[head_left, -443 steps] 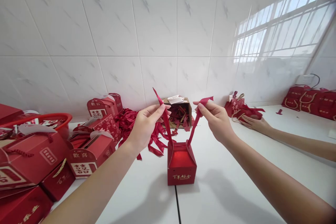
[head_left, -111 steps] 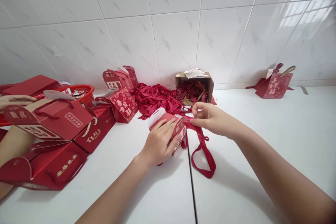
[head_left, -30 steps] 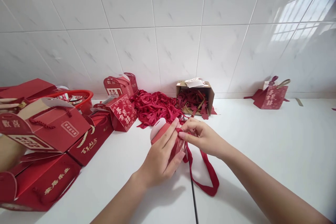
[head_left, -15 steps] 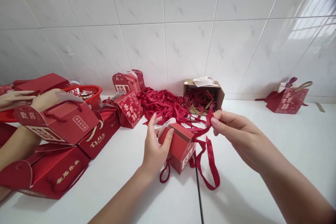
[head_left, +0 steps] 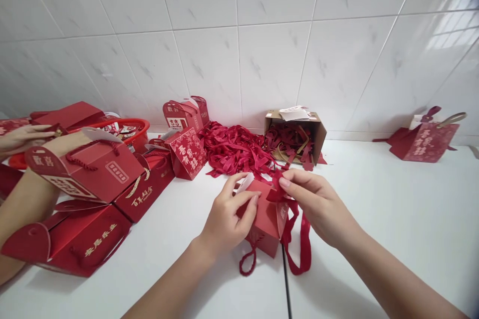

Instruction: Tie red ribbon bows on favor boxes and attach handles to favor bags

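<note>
A small red gift box (head_left: 267, 219) stands on the white table (head_left: 374, 219) in front of me. My left hand (head_left: 228, 214) grips its left side, thumb and fingers around the top flap. My right hand (head_left: 318, 204) pinches the end of a red ribbon (head_left: 301, 249) at the box's top right corner. The ribbon hangs in a loop down the box's right side onto the table. A short red cord loop (head_left: 247, 261) sticks out below the box.
A heap of red ribbons (head_left: 239, 147) and a tipped cardboard box (head_left: 297, 132) lie by the tiled wall. Several red gift boxes (head_left: 90, 174) and a red basket (head_left: 127, 127) crowd the left, where another person's hands (head_left: 22, 137) work. One red box (head_left: 426, 139) stands far right.
My right hand has brought the ribbon end down and left to the box's top. My left hand has closed more tightly on the box, which has turned more upright.
</note>
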Available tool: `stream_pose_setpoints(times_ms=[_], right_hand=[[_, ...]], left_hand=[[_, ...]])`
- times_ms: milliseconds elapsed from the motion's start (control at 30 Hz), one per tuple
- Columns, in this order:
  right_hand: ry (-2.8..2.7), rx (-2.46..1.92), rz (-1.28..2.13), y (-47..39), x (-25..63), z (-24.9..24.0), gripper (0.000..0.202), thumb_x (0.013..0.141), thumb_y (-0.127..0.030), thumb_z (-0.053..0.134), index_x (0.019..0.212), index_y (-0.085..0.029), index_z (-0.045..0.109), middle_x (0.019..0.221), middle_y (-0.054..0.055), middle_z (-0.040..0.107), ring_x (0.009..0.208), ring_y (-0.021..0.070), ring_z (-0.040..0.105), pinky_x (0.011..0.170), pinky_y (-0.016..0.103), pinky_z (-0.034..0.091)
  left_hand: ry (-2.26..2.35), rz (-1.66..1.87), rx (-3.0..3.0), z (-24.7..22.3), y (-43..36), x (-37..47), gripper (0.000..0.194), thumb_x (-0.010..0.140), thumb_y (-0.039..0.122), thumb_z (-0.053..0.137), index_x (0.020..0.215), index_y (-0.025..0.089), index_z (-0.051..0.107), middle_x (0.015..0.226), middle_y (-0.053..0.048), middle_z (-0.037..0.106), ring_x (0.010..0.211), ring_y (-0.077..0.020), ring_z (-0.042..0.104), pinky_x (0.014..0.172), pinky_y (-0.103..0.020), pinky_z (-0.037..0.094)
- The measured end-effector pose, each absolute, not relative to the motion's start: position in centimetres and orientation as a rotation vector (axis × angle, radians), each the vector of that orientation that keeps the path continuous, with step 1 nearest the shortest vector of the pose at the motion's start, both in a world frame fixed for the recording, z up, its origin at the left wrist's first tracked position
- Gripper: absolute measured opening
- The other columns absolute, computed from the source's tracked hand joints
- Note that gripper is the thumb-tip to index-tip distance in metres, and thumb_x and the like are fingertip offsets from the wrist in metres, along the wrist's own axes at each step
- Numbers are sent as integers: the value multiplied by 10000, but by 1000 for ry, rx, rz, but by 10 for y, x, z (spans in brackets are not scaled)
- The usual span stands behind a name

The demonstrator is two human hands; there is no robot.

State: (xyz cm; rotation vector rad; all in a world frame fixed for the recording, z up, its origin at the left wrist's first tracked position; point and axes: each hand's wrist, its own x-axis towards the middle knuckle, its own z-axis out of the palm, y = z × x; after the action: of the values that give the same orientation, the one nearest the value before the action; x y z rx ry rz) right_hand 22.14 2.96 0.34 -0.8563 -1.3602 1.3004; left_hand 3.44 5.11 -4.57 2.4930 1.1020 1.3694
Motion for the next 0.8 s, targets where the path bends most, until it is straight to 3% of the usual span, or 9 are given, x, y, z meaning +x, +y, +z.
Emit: stream_pose_setpoints(times_ms=[200, 300, 367, 533, 800], right_hand=[[-1319, -880, 1342, 34, 210, -10, 300, 819, -444, 609, 700, -181, 528, 654, -27, 464, 579, 100, 401, 546, 232, 338], [-1335, -979, 1372, 34, 210, -9, 327, 825, -451, 585, 673, -182, 477, 621, -41, 407, 548, 89, 351, 507, 224, 289], [-1370, -1031, 1431, 33, 211, -7, 324, 835, -435, 560, 665, -182, 449, 618, -40, 401, 554, 91, 352, 511, 225, 279], [-1534, -1159, 1476, 32, 214, -3, 282, 836, -370, 514, 644, -182, 430, 616, -37, 386, 558, 97, 335, 523, 242, 262], [-1558, -1228, 1494, 31, 215, -2, 227, 826, -342, 495, 667, -181, 484, 616, -27, 403, 556, 109, 370, 521, 257, 265]], left_hand=[[1040, 1332, 2509, -49, 46, 37, 242, 871, 132, 506, 1048, 194, 660, 1257, -114, 483, 1185, -233, 514, 976, -367, 487], [1038, 1363, 2361, -50, 43, 38, 423, 898, 149, 464, 1311, 238, 470, 1277, -109, 497, 1165, -218, 526, 938, -359, 512], [1041, 1361, 2203, -51, 41, 38, 479, 920, 189, 440, 1385, 254, 345, 1284, -107, 515, 1104, -205, 560, 856, -331, 547], [931, 1324, 1968, -50, 37, 41, 410, 927, 244, 454, 1326, 254, 357, 1228, -99, 549, 939, -152, 601, 719, -251, 567], [815, 1314, 1986, -49, 33, 44, 468, 881, 215, 518, 1309, 256, 329, 1210, -113, 525, 925, -157, 598, 680, -252, 570]])
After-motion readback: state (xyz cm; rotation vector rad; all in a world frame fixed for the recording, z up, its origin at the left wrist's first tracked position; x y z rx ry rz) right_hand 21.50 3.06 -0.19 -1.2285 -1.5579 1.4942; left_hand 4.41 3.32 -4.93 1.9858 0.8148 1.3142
